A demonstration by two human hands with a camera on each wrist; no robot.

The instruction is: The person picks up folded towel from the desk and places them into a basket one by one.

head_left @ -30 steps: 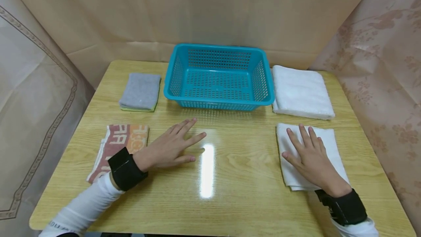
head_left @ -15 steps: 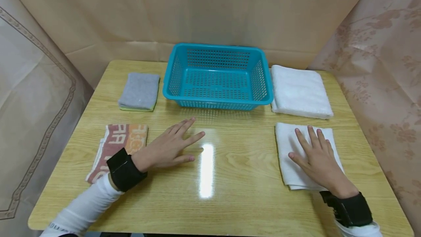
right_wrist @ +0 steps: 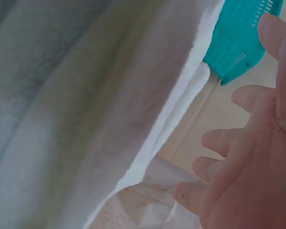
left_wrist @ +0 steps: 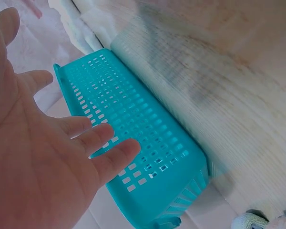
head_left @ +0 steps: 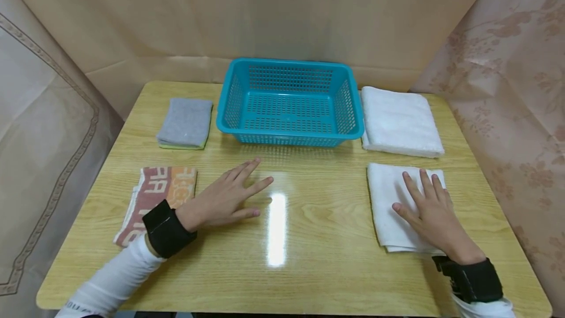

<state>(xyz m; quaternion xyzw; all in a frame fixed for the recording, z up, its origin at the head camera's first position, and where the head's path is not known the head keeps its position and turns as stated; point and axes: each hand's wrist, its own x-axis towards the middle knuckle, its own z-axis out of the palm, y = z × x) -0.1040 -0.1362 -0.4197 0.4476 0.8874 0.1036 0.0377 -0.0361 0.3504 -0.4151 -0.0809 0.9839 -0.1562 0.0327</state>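
Right hand [head_left: 434,217]: It hung palm down over the white cloth [head_left: 384,225], fingers spread and nearly straight, with nothing in them; in the right wrist view, fingertips and fabric looked apart.
Left hand [head_left: 222,200]: It reached out over the table [head_left: 326,269], fingers fanned, thumb wide, grasping nothing; its height above the wood was hard to tell.
White cloth: It lay folded flat on the near right of the table, just in front of the thick towel [head_left: 399,119], a lower layer peeping out at its near edge.
Printed towel [head_left: 152,190]: It lay folded at near left, partly hidden by the left wrist's band [head_left: 168,228].
Basket [head_left: 289,134]: It stood upright at the back, between the grey cloth [head_left: 186,120] and the thick towel.
Cloth grip: A sound hold seemed to call for the thumb under the lowest layer and fingers on top; pinching only the upper layer would likely have opened the fold.
Cloth edges: Support from both hands at opposite sides looked best for keeping it square, since one hand alone risked sag.
Towel gap: The two whites lay close, so fingers at the far edge needed care not to drag the thick towel.
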